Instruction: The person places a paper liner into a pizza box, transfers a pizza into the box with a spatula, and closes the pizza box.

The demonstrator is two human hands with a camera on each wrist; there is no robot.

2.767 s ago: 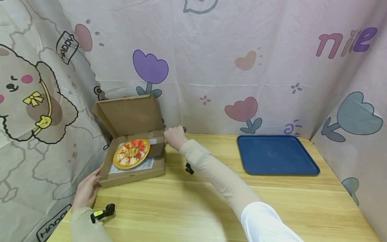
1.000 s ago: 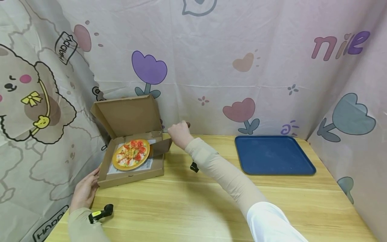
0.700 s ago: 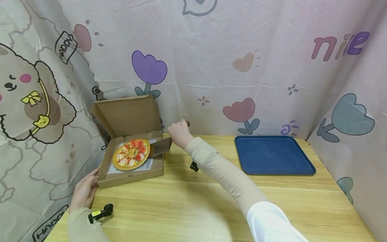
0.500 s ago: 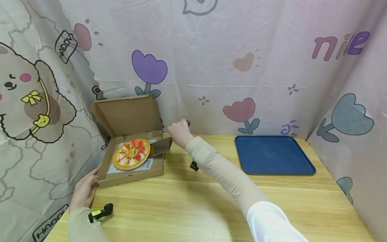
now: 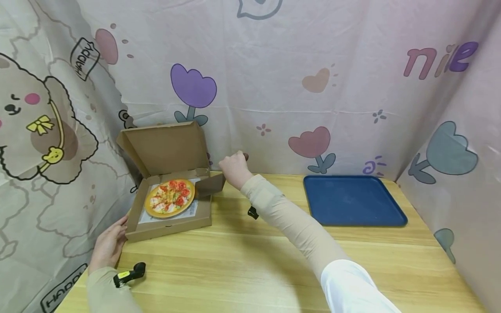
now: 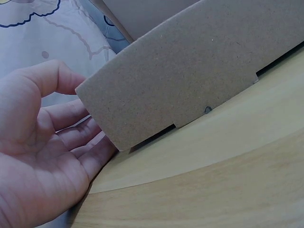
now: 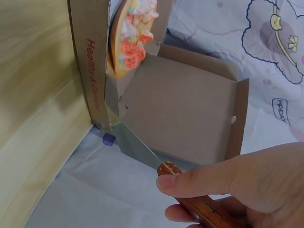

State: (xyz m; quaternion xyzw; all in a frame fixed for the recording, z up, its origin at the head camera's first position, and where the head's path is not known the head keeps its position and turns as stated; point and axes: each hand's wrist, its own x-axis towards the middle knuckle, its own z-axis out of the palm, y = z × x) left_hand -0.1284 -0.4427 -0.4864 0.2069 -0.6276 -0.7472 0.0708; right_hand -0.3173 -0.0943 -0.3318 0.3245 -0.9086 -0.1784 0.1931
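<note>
An open cardboard pizza box stands at the table's left, its lid raised against the curtain. Inside, a round pizza with red and white toppings lies on a printed paper sheet. My right hand grips the wooden handle of a pizza server at the box's right side. The server's wide metal blade slants over the right wall, its tip close to the pizza's right edge. Against the box's front left corner rests my left hand, fingers along the side wall, fingertips partly hidden behind the cardboard.
A blue rectangular tray lies at the right back of the wooden table. Printed curtains enclose the table's back and sides. The box lid nearly reaches the curtain behind it.
My right hand has shifted a little right and up, drawing the pizza server's blade partly back from the box. My left hand stays at the corner, and the pizza lies much as before.
</note>
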